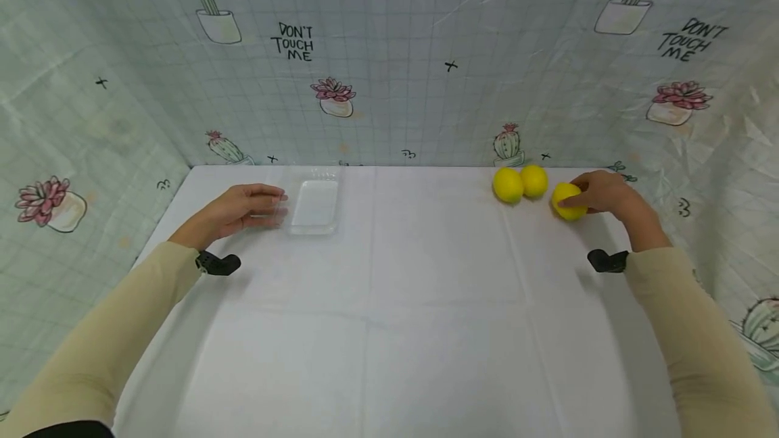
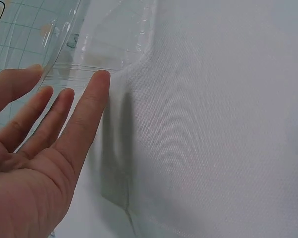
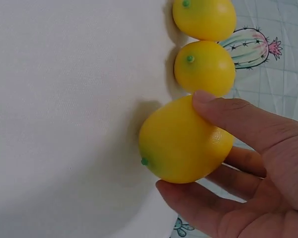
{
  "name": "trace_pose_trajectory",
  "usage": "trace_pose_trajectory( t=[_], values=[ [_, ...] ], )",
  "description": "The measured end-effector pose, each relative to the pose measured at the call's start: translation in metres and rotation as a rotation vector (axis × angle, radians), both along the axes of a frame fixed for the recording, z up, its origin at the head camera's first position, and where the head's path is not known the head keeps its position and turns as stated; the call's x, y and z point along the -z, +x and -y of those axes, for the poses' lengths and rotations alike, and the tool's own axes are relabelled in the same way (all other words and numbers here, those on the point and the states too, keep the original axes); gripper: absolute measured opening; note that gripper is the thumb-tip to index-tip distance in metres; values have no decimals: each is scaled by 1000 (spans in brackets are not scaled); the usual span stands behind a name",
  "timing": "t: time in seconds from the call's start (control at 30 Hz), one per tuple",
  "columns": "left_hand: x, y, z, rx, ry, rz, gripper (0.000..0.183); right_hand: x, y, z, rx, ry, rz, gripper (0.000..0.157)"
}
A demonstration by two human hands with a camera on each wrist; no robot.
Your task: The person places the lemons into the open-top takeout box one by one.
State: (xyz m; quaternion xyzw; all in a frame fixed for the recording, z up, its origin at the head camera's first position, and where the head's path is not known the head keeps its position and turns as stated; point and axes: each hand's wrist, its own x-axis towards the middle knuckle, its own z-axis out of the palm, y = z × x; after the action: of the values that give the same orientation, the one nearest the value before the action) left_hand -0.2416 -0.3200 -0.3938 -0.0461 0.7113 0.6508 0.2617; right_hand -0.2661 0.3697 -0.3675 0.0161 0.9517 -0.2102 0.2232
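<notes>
At three o'clock, pinching smooth lemon [image 3: 179, 141] in right hand [image 1: 607, 192], aimed lengthwise toward wrist-view eight; at nine, with left hand [image 1: 239, 209] outstretched by clear tray [image 1: 314, 205].

arms [image 1: 122, 330] stretched well apart; left grip [image 1: 246, 209] extends its fingers, right grip [image 1: 607, 195] pinches between thumb and fingers.

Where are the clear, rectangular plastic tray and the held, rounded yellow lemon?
Clear, rectangular plastic tray [image 1: 314, 204]: head view, middle of bare base.
Held, rounded yellow lemon [image 3: 183, 141]: right wrist view, middle of skin.

The white-clothed table [image 1: 426, 316] bears a clear plastic container [image 1: 314, 203] and two loose yellow lemons [image 1: 508, 185].
</notes>
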Motion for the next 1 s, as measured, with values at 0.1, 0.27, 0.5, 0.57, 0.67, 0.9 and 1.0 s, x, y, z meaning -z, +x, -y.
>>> trace_pose_trajectory(
  t=[0.1, 0.27, 0.5, 0.57, 0.67, 0.9, 1.0],
  values=[
    [0, -1, 0, -18, 42, 23, 59, -2, 4, 1, -32, 39, -50, 82],
    [1, -3, 2, -26, 55, 40, 59, -7, 12, 6, -75, 78, -137, 78],
    [0, -4, 3, -5, 35, 29, 60, -14, 22, 26, -103, 45, -239, 74],
    [0, -4, 4, -1, 42, 24, 58, -15, 25, 34, -110, 34, -270, 73],
    [0, -4, 5, 1, 52, 21, 55, -16, 29, 46, -117, 19, -308, 72],
    [0, -4, 4, 22, 58, 5, 52, -20, 38, 74, -137, -60, -385, 65],
    [0, -6, 3, 18, 77, 11, 53, -23, 40, 85, -151, -91, -413, 63]
  ],
)
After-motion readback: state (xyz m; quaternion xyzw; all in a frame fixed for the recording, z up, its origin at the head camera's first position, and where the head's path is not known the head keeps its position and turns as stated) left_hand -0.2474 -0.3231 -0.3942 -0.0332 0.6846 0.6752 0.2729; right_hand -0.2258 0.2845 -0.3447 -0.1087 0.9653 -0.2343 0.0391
